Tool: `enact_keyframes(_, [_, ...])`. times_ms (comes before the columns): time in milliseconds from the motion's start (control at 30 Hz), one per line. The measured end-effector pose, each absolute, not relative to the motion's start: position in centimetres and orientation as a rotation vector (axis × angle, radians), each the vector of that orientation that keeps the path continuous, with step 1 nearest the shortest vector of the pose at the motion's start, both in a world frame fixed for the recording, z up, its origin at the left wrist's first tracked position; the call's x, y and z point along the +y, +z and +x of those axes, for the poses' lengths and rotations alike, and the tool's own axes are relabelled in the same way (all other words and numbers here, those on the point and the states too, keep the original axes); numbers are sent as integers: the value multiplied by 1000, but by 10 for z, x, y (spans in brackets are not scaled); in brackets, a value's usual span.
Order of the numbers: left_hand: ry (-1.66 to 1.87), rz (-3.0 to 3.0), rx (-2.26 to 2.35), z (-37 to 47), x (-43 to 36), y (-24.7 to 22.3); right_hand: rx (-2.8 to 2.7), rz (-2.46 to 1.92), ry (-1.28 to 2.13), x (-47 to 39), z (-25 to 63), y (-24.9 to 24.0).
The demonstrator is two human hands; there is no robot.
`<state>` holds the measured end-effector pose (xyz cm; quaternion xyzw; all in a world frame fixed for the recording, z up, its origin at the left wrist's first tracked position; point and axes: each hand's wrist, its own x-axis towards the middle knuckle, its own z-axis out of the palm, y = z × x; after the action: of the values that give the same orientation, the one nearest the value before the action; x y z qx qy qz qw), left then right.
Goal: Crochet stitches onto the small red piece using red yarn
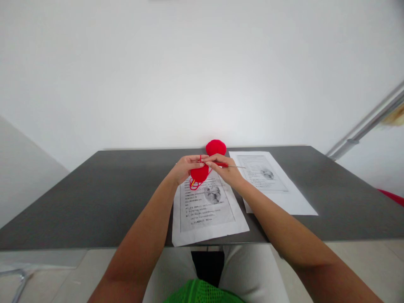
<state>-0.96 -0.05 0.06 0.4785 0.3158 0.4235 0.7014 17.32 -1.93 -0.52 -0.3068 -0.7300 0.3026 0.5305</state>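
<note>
My left hand [187, 166] pinches a small round piece of red crochet work [199, 173] at its upper edge, with a strand of red yarn running up over the fingers. Loose red yarn loops and a small yellow marker [193, 182] dangle below the piece. In my right hand [224, 165], a crochet hook [221, 164] with a red grip is held like a pencil, its metal shaft end pointing right. Its tip meets the work between both hands, where fingers hide it. Behind the hands, a red ball of yarn [216, 147] rests on the table near the wall.
A printed sheet [208, 223] lies under my hands on the dark table [126, 202], reaching its front edge. A second printed sheet [277, 185] lies to the right. The white wall [202, 75] stands directly behind the table, and a grey pipe [366, 128] slants at the right.
</note>
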Motion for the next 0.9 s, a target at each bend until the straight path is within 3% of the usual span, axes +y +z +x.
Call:
enact_keyframes(467, [920,1086,642,-19,-1,5,-1790,-668,637,-21,180,3])
enact_keyframes(900, [910,1045,473,-27,-1,7,-1573,-630,942,-27,175,15])
